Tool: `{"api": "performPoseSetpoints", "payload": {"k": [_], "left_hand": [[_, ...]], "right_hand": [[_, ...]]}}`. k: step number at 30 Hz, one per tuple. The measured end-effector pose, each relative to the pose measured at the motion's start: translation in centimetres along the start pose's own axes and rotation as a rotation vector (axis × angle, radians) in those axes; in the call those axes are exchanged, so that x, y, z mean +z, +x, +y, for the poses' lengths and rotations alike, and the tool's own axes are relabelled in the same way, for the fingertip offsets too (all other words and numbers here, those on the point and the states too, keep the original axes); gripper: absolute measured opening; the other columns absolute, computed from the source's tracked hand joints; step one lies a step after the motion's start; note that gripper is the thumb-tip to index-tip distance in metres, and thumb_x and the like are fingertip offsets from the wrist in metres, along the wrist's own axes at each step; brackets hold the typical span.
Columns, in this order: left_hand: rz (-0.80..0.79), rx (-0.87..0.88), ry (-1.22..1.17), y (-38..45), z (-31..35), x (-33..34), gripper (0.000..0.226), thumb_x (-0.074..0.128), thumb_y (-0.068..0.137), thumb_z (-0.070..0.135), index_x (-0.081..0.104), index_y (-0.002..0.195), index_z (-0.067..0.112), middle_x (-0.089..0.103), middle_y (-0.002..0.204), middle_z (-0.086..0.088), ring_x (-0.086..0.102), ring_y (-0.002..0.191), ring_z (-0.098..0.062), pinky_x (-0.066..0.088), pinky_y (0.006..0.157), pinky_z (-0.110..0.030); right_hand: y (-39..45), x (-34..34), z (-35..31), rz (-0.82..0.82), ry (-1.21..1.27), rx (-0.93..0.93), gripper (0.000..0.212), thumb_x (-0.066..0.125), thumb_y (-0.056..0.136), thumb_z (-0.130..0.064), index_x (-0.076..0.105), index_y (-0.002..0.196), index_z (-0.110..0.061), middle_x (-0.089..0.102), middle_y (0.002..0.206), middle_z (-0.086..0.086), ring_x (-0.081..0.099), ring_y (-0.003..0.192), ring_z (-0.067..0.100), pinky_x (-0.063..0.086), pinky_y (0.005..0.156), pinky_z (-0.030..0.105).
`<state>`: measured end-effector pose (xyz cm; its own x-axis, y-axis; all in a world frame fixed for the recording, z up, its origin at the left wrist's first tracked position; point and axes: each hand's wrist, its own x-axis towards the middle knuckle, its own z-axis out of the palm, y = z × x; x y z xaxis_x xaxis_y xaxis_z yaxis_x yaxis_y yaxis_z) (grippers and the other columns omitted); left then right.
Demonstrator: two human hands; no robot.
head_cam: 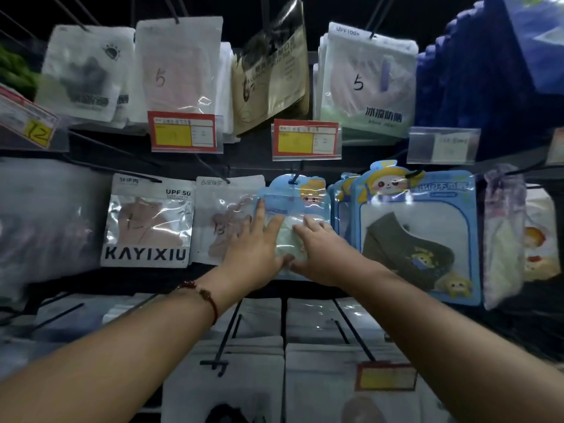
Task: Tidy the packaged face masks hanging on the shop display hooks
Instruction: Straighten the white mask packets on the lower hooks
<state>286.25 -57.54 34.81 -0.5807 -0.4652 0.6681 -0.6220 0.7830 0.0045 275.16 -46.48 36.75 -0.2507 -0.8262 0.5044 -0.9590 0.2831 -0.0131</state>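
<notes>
A small blue cartoon mask pack [297, 196] with a pale green mask inside hangs from a black hook [294, 178] in the middle row. My left hand [254, 248] lies flat on its left side, fingers straight and pointing up. My right hand [317, 248] presses flat on its right side, fingers spread. The two thumbs nearly meet at the pack's lower edge. Left of it hang a white pack with a pinkish mask [225, 221] and a KAYIXIU pack [149, 221]. Right of it hangs a larger blue cartoon pack with an olive mask [418, 233].
The upper row holds white packs marked 5 [180, 65] [369, 80], a beige pack [271, 68] and red-and-yellow price tags [183, 131] [306, 138]. Long black hooks [225, 340] with white packs jut out below my arms. Blue fabric [488, 71] hangs upper right.
</notes>
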Motion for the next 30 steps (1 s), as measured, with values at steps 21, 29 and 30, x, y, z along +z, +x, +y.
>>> {"api": "performPoseSetpoints", "payload": {"k": [21, 29, 30], "left_hand": [[-0.014, -0.42, -1.255, -0.8, -0.3, 2.6, 0.065, 0.075, 0.075, 0.046, 0.047, 0.129, 0.025, 0.066, 0.121, 0.004, 0.064, 0.111, -0.019, 0.05, 0.102, -0.046], [0.236, 0.011, -0.337, -0.7, -2.1, 1.4, 0.093, 0.066, 0.088, 0.051, 0.006, 0.157, 0.038, -0.015, 0.166, 0.004, -0.004, 0.154, -0.019, 0.016, 0.123, -0.044], [0.192, 0.036, -0.288, -0.4, -2.4, 1.2, 0.088, 0.064, 0.089, 0.053, 0.01, 0.157, 0.039, -0.018, 0.166, 0.003, -0.008, 0.154, -0.02, 0.012, 0.124, -0.044]], "right_hand": [[0.6, 3.2, -2.2, 0.26, 0.641, 0.463, 0.104, 0.065, 0.087, -0.038, -0.012, 0.155, -0.02, -0.015, 0.163, 0.008, -0.002, 0.149, 0.034, 0.012, 0.12, 0.048], [-0.3, 2.5, -2.0, 0.28, 0.024, 0.183, 0.099, 0.055, 0.091, -0.043, -0.015, 0.154, -0.014, -0.029, 0.159, 0.012, -0.024, 0.146, 0.037, -0.011, 0.118, 0.047], [-0.2, 2.2, -2.0, 0.239, 0.0, 0.159, 0.098, 0.056, 0.091, -0.04, -0.013, 0.155, -0.013, -0.027, 0.159, 0.013, -0.023, 0.146, 0.036, -0.009, 0.119, 0.047]]}}
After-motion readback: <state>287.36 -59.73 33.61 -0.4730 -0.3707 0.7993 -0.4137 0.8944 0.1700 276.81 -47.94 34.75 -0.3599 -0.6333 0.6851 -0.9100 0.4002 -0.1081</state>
